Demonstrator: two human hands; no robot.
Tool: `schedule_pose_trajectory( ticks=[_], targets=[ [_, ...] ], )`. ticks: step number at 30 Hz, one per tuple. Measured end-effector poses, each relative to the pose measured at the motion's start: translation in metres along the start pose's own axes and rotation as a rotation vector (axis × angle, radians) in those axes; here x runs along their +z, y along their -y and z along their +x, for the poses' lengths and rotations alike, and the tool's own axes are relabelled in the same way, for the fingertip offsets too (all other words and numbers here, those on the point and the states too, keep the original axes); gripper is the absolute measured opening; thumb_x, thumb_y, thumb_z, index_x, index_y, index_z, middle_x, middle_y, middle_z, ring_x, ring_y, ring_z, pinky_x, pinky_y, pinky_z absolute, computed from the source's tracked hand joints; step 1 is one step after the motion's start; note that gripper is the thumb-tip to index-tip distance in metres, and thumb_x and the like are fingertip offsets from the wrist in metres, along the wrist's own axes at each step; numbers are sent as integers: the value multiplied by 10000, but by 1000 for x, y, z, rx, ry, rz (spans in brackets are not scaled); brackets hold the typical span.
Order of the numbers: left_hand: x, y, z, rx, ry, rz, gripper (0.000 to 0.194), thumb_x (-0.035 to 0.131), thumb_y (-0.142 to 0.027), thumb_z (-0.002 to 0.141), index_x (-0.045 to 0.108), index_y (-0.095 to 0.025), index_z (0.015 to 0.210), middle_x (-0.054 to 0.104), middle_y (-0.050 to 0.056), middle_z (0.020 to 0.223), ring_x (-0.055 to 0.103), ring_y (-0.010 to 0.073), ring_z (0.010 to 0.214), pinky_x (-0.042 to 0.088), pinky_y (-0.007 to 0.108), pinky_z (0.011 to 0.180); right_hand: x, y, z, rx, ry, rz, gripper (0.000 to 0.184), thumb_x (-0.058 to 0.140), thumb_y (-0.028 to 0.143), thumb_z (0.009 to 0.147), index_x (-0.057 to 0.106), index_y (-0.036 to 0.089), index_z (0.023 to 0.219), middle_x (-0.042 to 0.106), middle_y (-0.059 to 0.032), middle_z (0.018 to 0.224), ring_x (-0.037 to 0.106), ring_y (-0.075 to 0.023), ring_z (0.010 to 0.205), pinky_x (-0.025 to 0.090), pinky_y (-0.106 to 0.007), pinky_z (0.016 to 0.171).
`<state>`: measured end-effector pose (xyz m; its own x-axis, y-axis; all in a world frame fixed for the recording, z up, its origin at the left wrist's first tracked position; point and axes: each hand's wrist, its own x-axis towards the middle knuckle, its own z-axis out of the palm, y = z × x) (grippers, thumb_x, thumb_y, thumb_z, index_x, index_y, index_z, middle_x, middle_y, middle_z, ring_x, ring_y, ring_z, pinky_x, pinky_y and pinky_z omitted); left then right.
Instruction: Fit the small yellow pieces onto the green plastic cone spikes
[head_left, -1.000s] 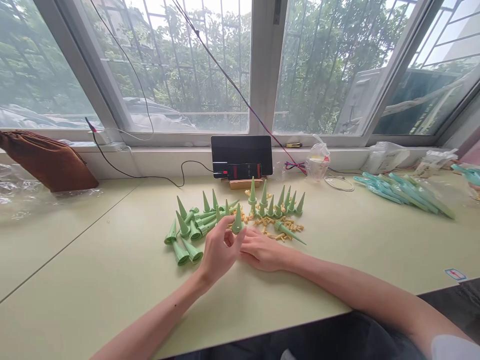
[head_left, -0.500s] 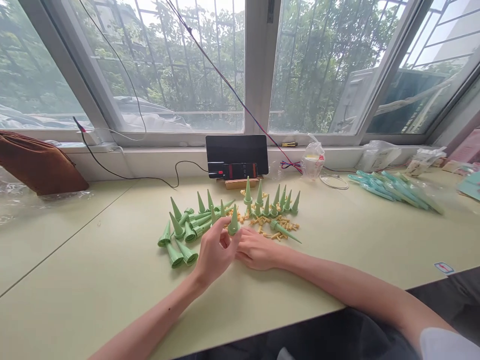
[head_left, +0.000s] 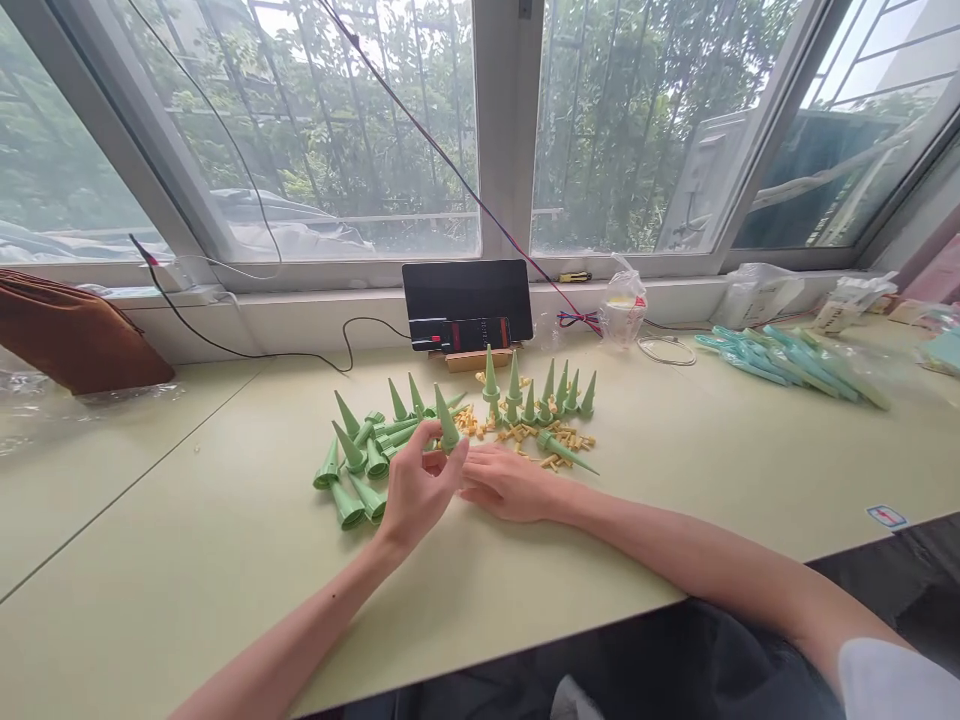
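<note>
While the bare left hand (head_left: 415, 483) pinches a green plastic cone (head_left: 448, 422) (point upward), the bare right hand (head_left: 511, 484) lies alongside, its grip too hidden to tell.

A green cone (head_left: 448, 422) — tip up, leaning slightly left — is held just below the frame's centre; small yellow pieces (head_left: 577, 441) lie scattered rightward.
</note>
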<state>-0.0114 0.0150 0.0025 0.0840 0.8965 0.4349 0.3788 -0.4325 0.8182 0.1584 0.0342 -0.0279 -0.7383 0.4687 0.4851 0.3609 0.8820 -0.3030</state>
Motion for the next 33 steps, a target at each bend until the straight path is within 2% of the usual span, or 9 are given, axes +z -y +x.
schedule_pose_trajectory(
  ticks=[3,6,9,12,16,20,26,33],
  targets=[
    [-1,1,4,-83,-60,-94,277,619,-443,840,490,-205,899,621,4,902,487,46,382,372,194,339,-1,-8,-3,72,-97,9,195,470,137,941,591,154,1093,662,-104,1119,580,-204,1074,449,-372,968],
    [-2,-1,6,-91,-98,-140,271,615,-435,847,482,-200,876,618,10,928,486,38,384,381,188,333,0,-15,-6,147,-179,3,197,489,128,928,601,154,1088,672,-108,1071,593,-215,1039,473,-385,940],
    [-2,-6,6,-88,-110,-166,248,618,-410,846,487,-202,878,616,9,926,488,39,396,390,189,331,1,-17,-8,181,-201,-5,227,499,115,919,595,167,1118,666,-99,1060,589,-218,1040,487,-388,922],
    [-1,-10,4,-88,-108,-180,245,626,-405,843,491,-204,884,612,7,926,480,39,403,385,189,335,2,-17,-8,186,-180,-41,234,518,134,920,587,167,1141,649,-104,1107,565,-223,1080,476,-397,953],
    [1,-11,2,-82,-91,-184,256,649,-399,827,490,-207,887,604,-8,900,471,40,412,376,185,349,0,-13,-8,165,-104,-117,240,500,196,953,569,182,1182,577,-114,1274,498,-240,1166,434,-434,1008],
    [3,-10,0,-68,-68,-180,225,662,-352,817,503,-213,892,578,-26,862,487,49,434,373,180,363,-3,-9,-7,145,-42,-156,219,454,204,978,576,215,1159,532,-87,1357,477,-244,1153,425,-454,990],
    [2,-10,0,-80,-35,-162,195,657,-311,813,505,-217,889,577,-33,861,476,48,430,376,182,374,0,-12,-6,87,-61,-120,196,422,183,990,590,204,1089,631,-82,1194,522,-219,1067,432,-419,939],
    [2,-8,0,-84,10,-136,207,641,-364,831,505,-217,883,574,-36,822,467,51,424,372,186,376,6,-17,-7,20,-105,-64,222,407,97,969,602,181,1030,665,-76,1004,551,-185,918,454,-358,862]
  ],
)
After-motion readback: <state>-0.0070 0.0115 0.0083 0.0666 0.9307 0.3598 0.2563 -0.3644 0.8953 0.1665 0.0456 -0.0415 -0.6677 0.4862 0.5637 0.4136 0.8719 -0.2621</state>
